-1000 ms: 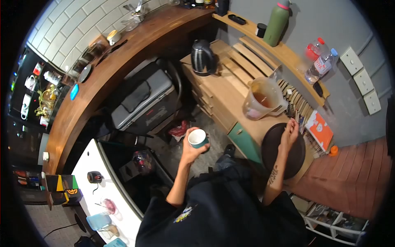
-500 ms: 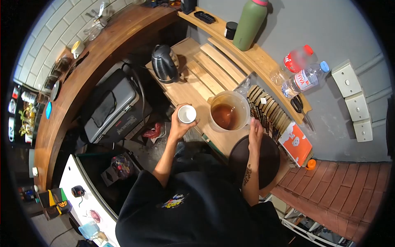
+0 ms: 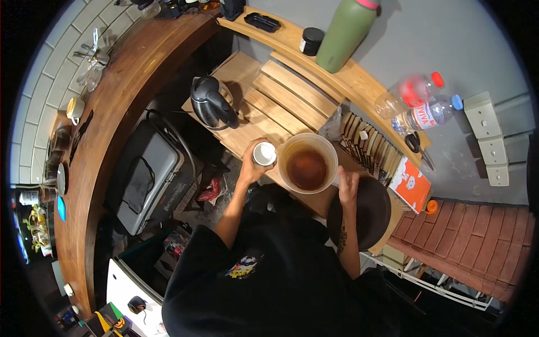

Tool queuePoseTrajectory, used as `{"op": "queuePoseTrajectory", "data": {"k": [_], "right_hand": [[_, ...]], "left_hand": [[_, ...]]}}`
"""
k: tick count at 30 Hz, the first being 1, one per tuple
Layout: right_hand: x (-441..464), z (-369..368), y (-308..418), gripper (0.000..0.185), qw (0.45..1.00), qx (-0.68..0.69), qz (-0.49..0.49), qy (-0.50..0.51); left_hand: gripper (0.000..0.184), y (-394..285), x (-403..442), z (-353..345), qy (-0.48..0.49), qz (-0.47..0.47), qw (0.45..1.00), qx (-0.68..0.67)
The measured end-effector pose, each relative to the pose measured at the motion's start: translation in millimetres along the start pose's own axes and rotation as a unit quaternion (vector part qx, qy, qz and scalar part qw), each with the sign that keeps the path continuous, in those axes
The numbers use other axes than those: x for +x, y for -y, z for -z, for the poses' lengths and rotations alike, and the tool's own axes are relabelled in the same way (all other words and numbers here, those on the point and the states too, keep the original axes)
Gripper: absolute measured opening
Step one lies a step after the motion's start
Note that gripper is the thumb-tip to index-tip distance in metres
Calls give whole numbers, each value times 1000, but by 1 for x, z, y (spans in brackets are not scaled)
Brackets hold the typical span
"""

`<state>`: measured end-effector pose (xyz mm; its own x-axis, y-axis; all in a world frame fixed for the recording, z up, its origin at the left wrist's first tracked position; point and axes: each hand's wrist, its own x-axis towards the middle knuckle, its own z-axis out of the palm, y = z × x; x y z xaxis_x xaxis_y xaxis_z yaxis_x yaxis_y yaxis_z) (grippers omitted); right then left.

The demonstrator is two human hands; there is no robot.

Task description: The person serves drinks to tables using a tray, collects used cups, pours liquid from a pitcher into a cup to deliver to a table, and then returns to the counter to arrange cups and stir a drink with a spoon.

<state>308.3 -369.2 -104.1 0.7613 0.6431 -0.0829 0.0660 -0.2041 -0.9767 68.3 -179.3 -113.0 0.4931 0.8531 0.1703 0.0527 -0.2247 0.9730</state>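
Observation:
My left hand [image 3: 254, 164] is closed around a small white cup [image 3: 257, 161], its opening facing up. My right hand [image 3: 348, 186] grips the handle side of a translucent plastic pitcher [image 3: 335, 160], with the handle mostly hidden by the fingers. Brown liquid [image 3: 307, 169] lies in the pitcher. Its spout side is right beside the cup's rim; whether they touch I cannot tell. Both vessels are in front of my body, over the wooden bench [image 3: 269, 126].
A black kettle [image 3: 212, 104] stands on the bench beyond the cup. Under my right forearm is a dark round seat [image 3: 368, 216]. Books [image 3: 365, 143] line the wall side, below a shelf [image 3: 356, 78] with a green bottle [image 3: 345, 36], plastic bottles [image 3: 418, 115] and scissors [image 3: 414, 143].
The pitcher and the cup have come closer together, with the spout side now beside the cup. The whole view has shifted with my head. Both hands keep their holds.

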Motion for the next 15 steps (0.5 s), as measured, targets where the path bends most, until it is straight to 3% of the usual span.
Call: {"op": "queuePoseTrajectory", "data": {"k": [2,5,15], "right_hand": [[-13,-22,63,35,989,-31,122,71],[-23,-53,97,45,973,-105,187,91],[-37,-103,107,37,948,-253,169,89]], "left_hand": [[64,-3,6,14,10,-26,1000,6],[63,0,11,35,20,-59,998,20],[62,22,3,81,32,-47,995,77]]}}
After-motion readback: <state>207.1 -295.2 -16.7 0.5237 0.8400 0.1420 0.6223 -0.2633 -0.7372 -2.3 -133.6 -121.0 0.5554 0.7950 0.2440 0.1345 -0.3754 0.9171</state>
